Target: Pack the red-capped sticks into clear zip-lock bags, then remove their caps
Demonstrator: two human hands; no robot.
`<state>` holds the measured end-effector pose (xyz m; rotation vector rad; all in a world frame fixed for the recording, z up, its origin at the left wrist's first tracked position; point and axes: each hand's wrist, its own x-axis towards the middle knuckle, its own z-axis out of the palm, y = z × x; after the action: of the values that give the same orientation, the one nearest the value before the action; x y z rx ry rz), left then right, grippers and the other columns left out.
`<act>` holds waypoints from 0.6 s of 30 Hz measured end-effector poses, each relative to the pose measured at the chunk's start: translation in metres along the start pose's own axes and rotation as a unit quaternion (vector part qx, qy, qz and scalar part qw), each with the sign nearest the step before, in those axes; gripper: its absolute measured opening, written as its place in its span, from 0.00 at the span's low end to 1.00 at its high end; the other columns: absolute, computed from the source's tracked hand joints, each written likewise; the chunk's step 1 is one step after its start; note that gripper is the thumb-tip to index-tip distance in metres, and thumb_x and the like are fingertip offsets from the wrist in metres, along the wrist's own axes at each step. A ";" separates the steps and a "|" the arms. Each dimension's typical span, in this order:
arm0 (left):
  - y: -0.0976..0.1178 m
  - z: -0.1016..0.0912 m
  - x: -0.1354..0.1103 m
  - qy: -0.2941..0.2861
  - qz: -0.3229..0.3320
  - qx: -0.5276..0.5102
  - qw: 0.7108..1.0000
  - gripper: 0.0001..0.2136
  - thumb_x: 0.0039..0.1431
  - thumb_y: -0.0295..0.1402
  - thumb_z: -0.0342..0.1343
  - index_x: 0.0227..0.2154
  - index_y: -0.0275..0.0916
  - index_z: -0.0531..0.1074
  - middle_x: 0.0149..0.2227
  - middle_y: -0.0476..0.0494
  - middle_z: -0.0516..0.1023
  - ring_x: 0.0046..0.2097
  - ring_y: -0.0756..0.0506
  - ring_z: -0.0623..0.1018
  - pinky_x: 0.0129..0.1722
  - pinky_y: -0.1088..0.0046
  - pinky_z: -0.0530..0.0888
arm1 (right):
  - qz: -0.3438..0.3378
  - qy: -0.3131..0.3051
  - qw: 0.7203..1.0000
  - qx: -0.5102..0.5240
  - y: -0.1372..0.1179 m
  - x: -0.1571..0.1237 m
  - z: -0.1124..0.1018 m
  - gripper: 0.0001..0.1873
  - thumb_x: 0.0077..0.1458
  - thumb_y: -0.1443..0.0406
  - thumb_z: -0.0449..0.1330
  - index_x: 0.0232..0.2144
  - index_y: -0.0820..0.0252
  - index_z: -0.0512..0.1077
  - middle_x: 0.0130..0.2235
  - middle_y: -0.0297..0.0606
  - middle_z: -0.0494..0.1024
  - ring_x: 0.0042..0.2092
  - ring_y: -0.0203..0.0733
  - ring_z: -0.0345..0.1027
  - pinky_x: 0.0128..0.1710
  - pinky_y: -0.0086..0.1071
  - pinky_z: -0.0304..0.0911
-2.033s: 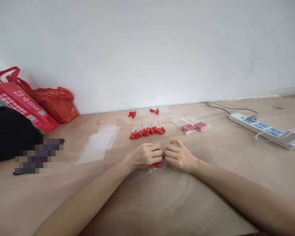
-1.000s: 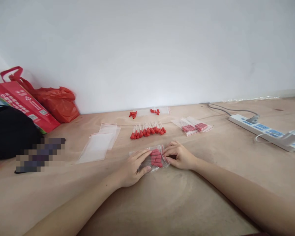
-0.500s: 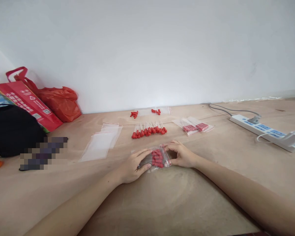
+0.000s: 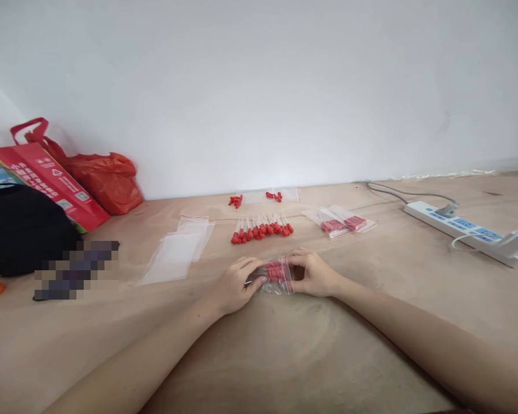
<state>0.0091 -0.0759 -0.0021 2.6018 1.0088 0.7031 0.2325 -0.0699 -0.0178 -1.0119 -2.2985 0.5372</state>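
A small clear zip bag [image 4: 277, 274] filled with red-capped pieces lies on the tan surface between my hands. My left hand [image 4: 236, 283] curls over its left part, fingers pressed down on the plastic. My right hand [image 4: 314, 272] pinches the bag's right end, at the red zip strip. Just beyond the bag lies a row of several red-capped clear tubes [image 4: 261, 228].
A stack of empty clear zip bags [image 4: 176, 250] lies to the left. Filled bags [image 4: 339, 221] sit to the right, loose red caps [image 4: 254, 198] near the wall. A white power strip [image 4: 466, 231] with cables is far right. A red bag [image 4: 101, 180], a red box [image 4: 52, 185] and a black object [image 4: 21, 229] are far left.
Two seconds ago both hands pinched the bag's top together. The bag was then laid flat, and my left hand's fingers have since curled in over its left part.
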 end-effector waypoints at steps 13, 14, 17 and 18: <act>0.000 0.002 0.000 0.006 -0.005 0.004 1.000 0.11 0.58 0.33 0.47 0.42 0.39 0.67 0.41 0.44 0.73 0.43 0.46 0.71 0.44 0.68 0.68 | 0.054 0.012 0.983 0.178 -0.007 -0.002 0.004 0.09 0.44 0.62 0.61 0.29 0.61 0.68 0.22 0.28 0.65 0.23 0.28 0.56 0.22 0.24 0.55; 0.000 0.001 -0.001 0.005 -0.008 0.004 1.000 0.11 0.58 0.34 0.47 0.42 0.39 0.67 0.41 0.44 0.73 0.43 0.46 0.71 0.44 0.68 0.68 | 0.073 0.003 0.977 0.198 -0.004 -0.003 0.001 0.10 0.43 0.62 0.61 0.29 0.61 0.68 0.21 0.27 0.64 0.22 0.28 0.55 0.21 0.23 0.55; -0.001 0.001 -0.001 0.007 -0.012 0.005 1.000 0.10 0.58 0.34 0.48 0.41 0.39 0.67 0.41 0.44 0.73 0.43 0.46 0.71 0.43 0.69 0.68 | 0.157 -0.007 0.952 0.262 0.007 -0.008 -0.011 0.13 0.39 0.61 0.64 0.28 0.62 0.68 0.19 0.25 0.63 0.20 0.26 0.56 0.19 0.23 0.55; -0.001 0.001 -0.001 0.009 -0.012 0.006 1.000 0.10 0.57 0.34 0.48 0.41 0.38 0.68 0.41 0.44 0.73 0.43 0.46 0.71 0.43 0.69 0.68 | 0.185 -0.008 0.938 0.292 0.010 -0.009 -0.015 0.15 0.38 0.61 0.65 0.29 0.62 0.67 0.19 0.25 0.64 0.20 0.27 0.57 0.20 0.23 0.57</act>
<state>0.0082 -0.0761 -0.0033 2.5933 1.0514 0.7183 0.2520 -0.0684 -0.0152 -1.1214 -1.7745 1.2919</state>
